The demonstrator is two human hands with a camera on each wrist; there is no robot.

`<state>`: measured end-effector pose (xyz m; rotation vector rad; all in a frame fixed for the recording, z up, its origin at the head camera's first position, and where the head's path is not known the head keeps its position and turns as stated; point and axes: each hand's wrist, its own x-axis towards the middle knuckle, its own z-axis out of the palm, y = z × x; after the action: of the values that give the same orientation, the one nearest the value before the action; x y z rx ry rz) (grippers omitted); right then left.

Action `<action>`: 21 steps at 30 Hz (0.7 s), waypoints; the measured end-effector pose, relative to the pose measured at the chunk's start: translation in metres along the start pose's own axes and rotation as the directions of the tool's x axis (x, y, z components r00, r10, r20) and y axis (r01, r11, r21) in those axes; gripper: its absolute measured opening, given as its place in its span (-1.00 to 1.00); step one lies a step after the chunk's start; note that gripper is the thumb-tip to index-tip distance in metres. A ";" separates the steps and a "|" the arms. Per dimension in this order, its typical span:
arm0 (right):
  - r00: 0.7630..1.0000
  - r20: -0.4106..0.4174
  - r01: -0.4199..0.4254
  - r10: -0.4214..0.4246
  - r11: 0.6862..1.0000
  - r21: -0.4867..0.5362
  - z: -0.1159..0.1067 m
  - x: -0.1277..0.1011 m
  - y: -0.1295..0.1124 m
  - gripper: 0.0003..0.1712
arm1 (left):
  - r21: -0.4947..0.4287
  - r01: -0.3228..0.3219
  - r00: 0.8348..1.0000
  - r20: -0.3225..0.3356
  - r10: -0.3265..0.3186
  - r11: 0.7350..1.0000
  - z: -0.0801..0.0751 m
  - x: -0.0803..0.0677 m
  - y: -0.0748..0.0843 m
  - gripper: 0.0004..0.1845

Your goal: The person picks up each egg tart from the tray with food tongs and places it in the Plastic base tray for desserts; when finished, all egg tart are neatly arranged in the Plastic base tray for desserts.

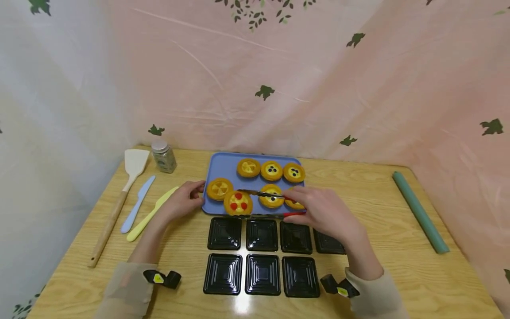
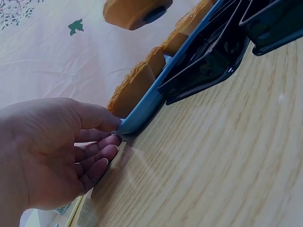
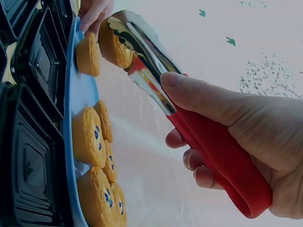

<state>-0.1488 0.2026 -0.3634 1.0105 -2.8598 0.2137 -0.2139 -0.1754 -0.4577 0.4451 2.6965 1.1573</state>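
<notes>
Red tart lifted in tongs above the tray

Head view: the right hand point(image 1: 324, 210) grips the tongs point(image 1: 264, 193), and between their tips is the red tart point(image 1: 238, 200), over the near edge of the tray point(image 1: 221, 166), left of the middle. The left hand point(image 1: 184, 200) holds the tray at its left edge, close to the near left corner. Towards the tray's far edge are one orange tart point(image 1: 248, 168) and two berry tarts point(image 1: 271, 170). A second orange tart lies towards the left edge, and two more berry tarts nearer the right, the last partly covered by the right hand. Seven black dishes point(image 1: 261, 274) stand between the tray and the worktop's point(image 1: 446, 283) near edge, four then three. Along the worktop's left edge lie the spatula point(image 1: 119, 206), blue knife point(image 1: 137, 205) and yellow knife point(image 1: 150, 216); the jar point(image 1: 164, 159) stands at the far left corner. The green rod point(image 1: 421, 212) lies along the right edge.

Left wrist view: thumb and bent fingers meet at the tray's corner; the raised tart is clear of the tray.

Right wrist view: thumb and fingers wrap the tongs' red handles, and the scalloped tips clasp the red tart.
</notes>
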 end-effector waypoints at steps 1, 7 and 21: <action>1.000 0.001 0.004 -0.004 1.000 -0.002 0.000 -0.001 -0.001 -0.34 | -0.001 0.000 1.000 0.000 0.000 1.000 0.000 0.000 0.000 -0.33; 1.000 0.014 0.018 -0.017 1.000 -0.014 0.003 -0.004 -0.008 -0.32 | 0.002 -0.007 1.000 0.005 0.007 1.000 0.000 0.000 -0.002 -0.33; 0.997 0.043 0.070 -0.069 0.998 -0.003 0.007 -0.002 -0.025 -0.34 | 0.005 0.031 0.999 0.025 -0.031 1.000 0.000 0.000 -0.001 -0.32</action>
<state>-0.1321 0.1836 -0.3681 1.1249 -2.8555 0.1828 -0.2135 -0.1757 -0.4585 0.4139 2.6757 1.1299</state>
